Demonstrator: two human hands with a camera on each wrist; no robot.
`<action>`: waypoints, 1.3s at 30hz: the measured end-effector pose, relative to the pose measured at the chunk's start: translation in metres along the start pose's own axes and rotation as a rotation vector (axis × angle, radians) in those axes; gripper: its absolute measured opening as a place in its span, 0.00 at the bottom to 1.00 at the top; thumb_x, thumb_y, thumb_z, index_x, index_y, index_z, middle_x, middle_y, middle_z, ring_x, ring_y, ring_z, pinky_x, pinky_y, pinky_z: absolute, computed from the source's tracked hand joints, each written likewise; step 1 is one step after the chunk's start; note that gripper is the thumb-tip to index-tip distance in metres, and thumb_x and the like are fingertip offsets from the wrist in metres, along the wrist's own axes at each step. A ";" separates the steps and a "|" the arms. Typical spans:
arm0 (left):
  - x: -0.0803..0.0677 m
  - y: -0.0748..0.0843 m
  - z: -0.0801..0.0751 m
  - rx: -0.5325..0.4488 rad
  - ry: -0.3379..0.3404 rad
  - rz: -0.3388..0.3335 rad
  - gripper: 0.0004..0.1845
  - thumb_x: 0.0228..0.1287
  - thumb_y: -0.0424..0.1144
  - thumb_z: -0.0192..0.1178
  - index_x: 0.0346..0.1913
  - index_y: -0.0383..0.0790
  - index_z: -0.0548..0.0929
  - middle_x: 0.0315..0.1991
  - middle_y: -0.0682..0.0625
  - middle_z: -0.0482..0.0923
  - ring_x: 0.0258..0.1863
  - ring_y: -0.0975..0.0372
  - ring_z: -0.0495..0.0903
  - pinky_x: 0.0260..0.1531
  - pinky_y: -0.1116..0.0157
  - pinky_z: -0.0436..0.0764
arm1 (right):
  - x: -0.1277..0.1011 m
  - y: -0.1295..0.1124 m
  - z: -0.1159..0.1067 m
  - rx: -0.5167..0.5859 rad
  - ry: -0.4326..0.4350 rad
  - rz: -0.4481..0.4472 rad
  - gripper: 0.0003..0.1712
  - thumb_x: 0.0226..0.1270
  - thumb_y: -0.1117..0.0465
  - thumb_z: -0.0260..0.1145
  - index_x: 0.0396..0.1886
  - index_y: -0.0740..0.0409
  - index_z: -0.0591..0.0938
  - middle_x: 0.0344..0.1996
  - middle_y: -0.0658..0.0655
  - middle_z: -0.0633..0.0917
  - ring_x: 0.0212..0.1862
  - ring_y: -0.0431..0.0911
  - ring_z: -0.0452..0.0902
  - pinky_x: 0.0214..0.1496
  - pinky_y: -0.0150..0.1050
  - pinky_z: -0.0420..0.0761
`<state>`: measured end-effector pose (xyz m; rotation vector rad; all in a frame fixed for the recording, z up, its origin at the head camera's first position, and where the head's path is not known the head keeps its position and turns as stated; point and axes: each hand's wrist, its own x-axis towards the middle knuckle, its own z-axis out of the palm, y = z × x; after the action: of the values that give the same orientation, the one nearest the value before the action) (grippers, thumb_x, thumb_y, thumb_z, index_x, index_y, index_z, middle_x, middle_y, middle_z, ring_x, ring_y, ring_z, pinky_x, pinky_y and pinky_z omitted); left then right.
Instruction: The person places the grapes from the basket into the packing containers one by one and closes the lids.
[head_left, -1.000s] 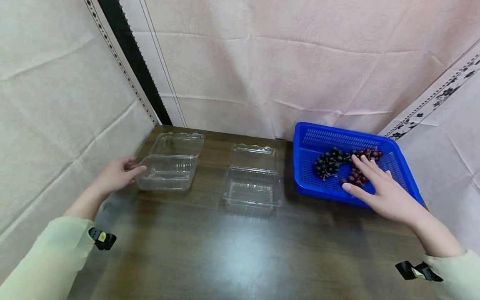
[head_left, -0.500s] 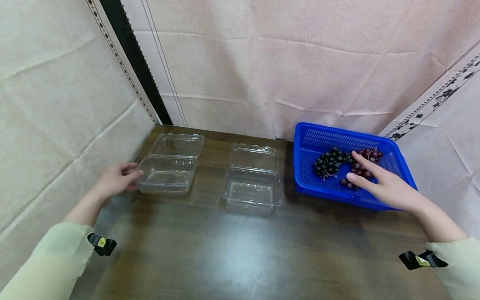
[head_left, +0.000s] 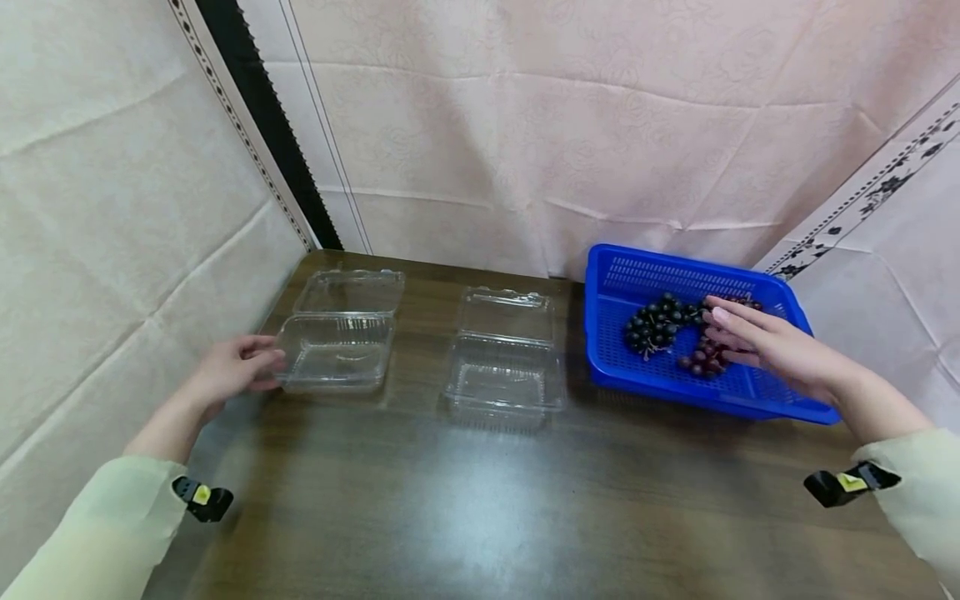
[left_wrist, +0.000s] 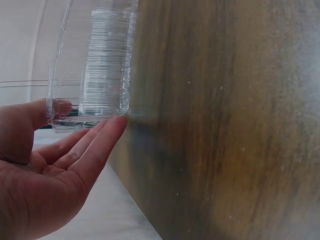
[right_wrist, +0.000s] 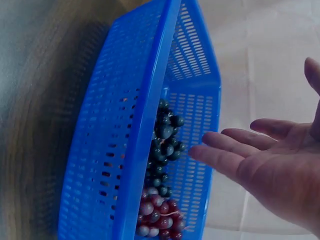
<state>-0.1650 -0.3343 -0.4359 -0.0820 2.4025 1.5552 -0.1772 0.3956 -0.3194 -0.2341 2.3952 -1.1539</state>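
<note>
My left hand (head_left: 238,368) holds the left end of a clear plastic clamshell container (head_left: 337,358) whose lid lies folded back. In the left wrist view, the thumb is at the rim of the container (left_wrist: 107,65) and the fingers (left_wrist: 100,150) are against its end wall. Over a blue mesh basket (head_left: 637,385) hovers my right hand (head_left: 780,350), its fingers extended and nothing in them. Inside the basket lie a bunch of black grapes (head_left: 652,325) and a bunch of red grapes (head_left: 705,358), the latter partly hidden by the hand.
A second clear clamshell container (head_left: 502,379), lid also folded back, stands mid-table between the first one and the basket. The wooden table (head_left: 480,500) meets cloth-covered walls (head_left: 600,150) at the back and sides.
The left container has shifted slightly toward me with my left hand. My right hand has turned more sideways and drawn a little to the right above the basket.
</note>
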 end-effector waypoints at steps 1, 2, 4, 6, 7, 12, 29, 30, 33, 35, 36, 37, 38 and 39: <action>0.000 -0.001 0.000 -0.012 0.001 0.004 0.31 0.87 0.35 0.48 0.78 0.15 0.55 0.71 0.18 0.66 0.49 0.71 0.84 0.52 0.61 0.91 | 0.002 0.001 -0.002 0.037 -0.009 0.007 0.40 0.93 0.45 0.35 0.88 0.62 0.38 0.83 0.77 0.50 0.78 0.48 0.66 0.60 0.21 0.78; 0.000 -0.003 0.000 -0.020 0.002 0.008 0.31 0.87 0.34 0.48 0.78 0.14 0.55 0.70 0.18 0.66 0.48 0.73 0.84 0.51 0.61 0.91 | 0.005 0.002 -0.003 0.068 -0.016 0.015 0.40 0.93 0.44 0.35 0.88 0.63 0.37 0.83 0.77 0.50 0.75 0.41 0.70 0.59 0.21 0.79; 0.000 -0.005 0.000 -0.026 0.000 0.015 0.30 0.86 0.34 0.48 0.78 0.14 0.55 0.70 0.18 0.66 0.47 0.74 0.83 0.51 0.62 0.91 | 0.010 0.003 -0.006 0.126 -0.025 0.029 0.42 0.92 0.43 0.34 0.87 0.64 0.36 0.83 0.77 0.50 0.66 0.30 0.74 0.60 0.24 0.81; 0.000 -0.007 0.000 -0.022 0.000 0.015 0.30 0.87 0.34 0.48 0.78 0.14 0.55 0.70 0.18 0.67 0.48 0.73 0.83 0.51 0.62 0.91 | 0.015 0.004 -0.008 0.179 -0.027 0.047 0.44 0.91 0.41 0.34 0.87 0.66 0.35 0.82 0.78 0.50 0.58 0.22 0.75 0.60 0.27 0.83; 0.000 -0.008 0.001 -0.021 -0.002 0.016 0.30 0.87 0.34 0.47 0.78 0.14 0.55 0.70 0.18 0.67 0.49 0.72 0.84 0.51 0.62 0.91 | 0.017 0.004 -0.009 0.206 -0.027 0.055 0.45 0.91 0.40 0.34 0.86 0.67 0.35 0.82 0.79 0.49 0.57 0.22 0.76 0.60 0.28 0.84; -0.003 -0.007 0.002 -0.020 -0.012 0.010 0.30 0.87 0.34 0.47 0.78 0.15 0.55 0.70 0.18 0.67 0.50 0.71 0.83 0.52 0.62 0.90 | 0.028 0.008 -0.015 0.333 -0.029 0.104 0.50 0.89 0.37 0.35 0.85 0.71 0.32 0.82 0.80 0.46 0.55 0.26 0.81 0.62 0.31 0.85; -0.009 -0.005 0.005 -0.030 -0.008 -0.003 0.30 0.86 0.33 0.49 0.78 0.16 0.56 0.69 0.21 0.70 0.47 0.76 0.82 0.51 0.66 0.90 | 0.059 0.035 -0.033 0.605 -0.061 0.253 0.57 0.85 0.34 0.42 0.82 0.71 0.25 0.51 0.50 0.82 0.52 0.39 0.86 0.72 0.46 0.81; -0.009 -0.005 0.005 -0.031 -0.007 -0.002 0.30 0.86 0.33 0.50 0.78 0.16 0.56 0.68 0.21 0.71 0.47 0.76 0.82 0.51 0.66 0.90 | 0.060 0.036 -0.032 0.616 -0.066 0.260 0.58 0.85 0.34 0.42 0.82 0.71 0.24 0.49 0.50 0.83 0.52 0.40 0.86 0.73 0.47 0.80; -0.010 -0.005 0.005 -0.029 -0.005 0.003 0.31 0.86 0.33 0.51 0.78 0.16 0.56 0.67 0.21 0.72 0.47 0.76 0.82 0.50 0.66 0.90 | 0.065 0.041 -0.031 0.643 -0.074 0.280 0.58 0.85 0.35 0.43 0.82 0.71 0.24 0.56 0.58 0.82 0.52 0.41 0.86 0.74 0.48 0.79; -0.010 -0.005 0.006 -0.033 -0.004 0.010 0.31 0.85 0.33 0.51 0.78 0.15 0.57 0.66 0.22 0.74 0.47 0.76 0.82 0.50 0.66 0.90 | 0.068 0.044 -0.030 0.650 -0.080 0.294 0.58 0.85 0.35 0.42 0.82 0.71 0.24 0.65 0.67 0.76 0.52 0.42 0.86 0.76 0.49 0.77; -0.010 -0.005 0.006 -0.037 -0.005 0.011 0.31 0.85 0.33 0.52 0.78 0.15 0.57 0.66 0.22 0.74 0.47 0.76 0.82 0.50 0.66 0.90 | 0.069 0.046 -0.029 0.652 -0.086 0.300 0.58 0.85 0.34 0.42 0.82 0.71 0.24 0.70 0.73 0.70 0.52 0.42 0.86 0.77 0.49 0.75; -0.010 -0.006 0.006 -0.040 -0.006 0.013 0.31 0.85 0.33 0.52 0.77 0.15 0.57 0.66 0.22 0.74 0.47 0.76 0.82 0.50 0.66 0.90 | 0.071 0.047 -0.029 0.649 -0.087 0.310 0.58 0.84 0.34 0.42 0.82 0.71 0.24 0.74 0.76 0.65 0.52 0.42 0.86 0.78 0.49 0.74; -0.010 -0.006 0.007 -0.044 -0.005 0.014 0.31 0.85 0.33 0.52 0.77 0.15 0.57 0.66 0.22 0.74 0.47 0.76 0.83 0.50 0.66 0.90 | 0.073 0.047 -0.028 0.653 -0.093 0.316 0.59 0.84 0.34 0.42 0.81 0.72 0.24 0.78 0.79 0.57 0.52 0.42 0.85 0.79 0.50 0.73; -0.010 -0.006 0.007 -0.049 -0.005 0.014 0.31 0.85 0.33 0.52 0.77 0.15 0.57 0.66 0.22 0.74 0.47 0.76 0.83 0.50 0.66 0.90 | 0.074 0.048 -0.027 0.653 -0.102 0.322 0.59 0.84 0.34 0.42 0.81 0.72 0.24 0.80 0.80 0.50 0.52 0.41 0.85 0.80 0.50 0.71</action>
<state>-0.1525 -0.3317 -0.4413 -0.0712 2.3662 1.6187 -0.2525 0.4186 -0.3669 0.2882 1.7608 -1.6268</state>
